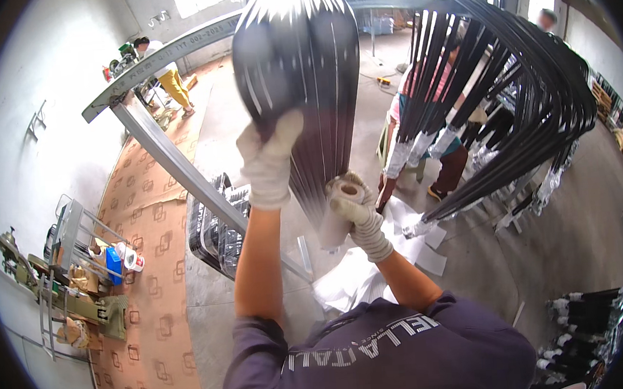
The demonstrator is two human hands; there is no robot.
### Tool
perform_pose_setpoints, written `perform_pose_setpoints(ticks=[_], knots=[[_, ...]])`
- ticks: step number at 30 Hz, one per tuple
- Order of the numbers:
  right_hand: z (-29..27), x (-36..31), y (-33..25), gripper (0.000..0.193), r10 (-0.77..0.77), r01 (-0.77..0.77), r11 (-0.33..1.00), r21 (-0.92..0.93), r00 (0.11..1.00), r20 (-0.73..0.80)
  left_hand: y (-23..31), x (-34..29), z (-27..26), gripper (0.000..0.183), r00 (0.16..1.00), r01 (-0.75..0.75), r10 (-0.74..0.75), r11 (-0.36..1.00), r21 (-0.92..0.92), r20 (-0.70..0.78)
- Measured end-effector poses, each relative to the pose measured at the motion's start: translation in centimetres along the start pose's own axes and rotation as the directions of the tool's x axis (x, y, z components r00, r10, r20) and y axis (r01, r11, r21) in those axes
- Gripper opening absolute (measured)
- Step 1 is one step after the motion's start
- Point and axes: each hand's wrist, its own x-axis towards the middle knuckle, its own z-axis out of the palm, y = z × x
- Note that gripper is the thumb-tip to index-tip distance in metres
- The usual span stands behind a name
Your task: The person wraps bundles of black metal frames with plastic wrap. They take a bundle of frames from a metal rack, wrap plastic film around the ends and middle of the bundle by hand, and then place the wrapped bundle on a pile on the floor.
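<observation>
A large bundle of long black strips (pixel 310 72), glossy and partly blurred, hangs over a metal beam in front of me. My left hand (pixel 270 165), in a pale knitted glove, grips the bundle's left edge. In my gloved right hand (pixel 360 216) is a roll of clear plastic film (pixel 337 225), its round cardboard core facing up. This roll is close against the lower part of the bundle. The bundle's lower end is hard to make out behind the roll.
The metal beam (pixel 172 56) rests on a slanted leg (pixel 172 157). More black strips (pixel 535 85), film-wrapped at their ends, hang at right, with a person (pixel 444 134) behind them. White sheets (pixel 357 281) lie on the floor. Another person (pixel 172 78) stands far left.
</observation>
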Motion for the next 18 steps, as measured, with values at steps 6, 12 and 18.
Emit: perform_pose_setpoints(ticks=[6,12,18], knots=[[2.1,6.8,-2.6,0.041,-0.087,0.086,0.996,-0.034,0.996,-0.009,-1.3,7.7,3.4,0.033,0.943,0.274,-0.242,0.954,-0.12,0.228],[1.9,4.7,-1.9,0.05,-0.128,0.126,0.992,-0.026,0.955,-0.269,-3.0,5.3,0.3,0.048,0.861,0.161,-0.204,0.978,0.131,0.467],[7.7,-0.3,-1.1,0.051,-0.803,0.666,0.467,-0.582,0.595,0.036,-1.3,-3.9,-15.6,0.048,0.663,-0.359,0.006,0.88,0.31,0.749]])
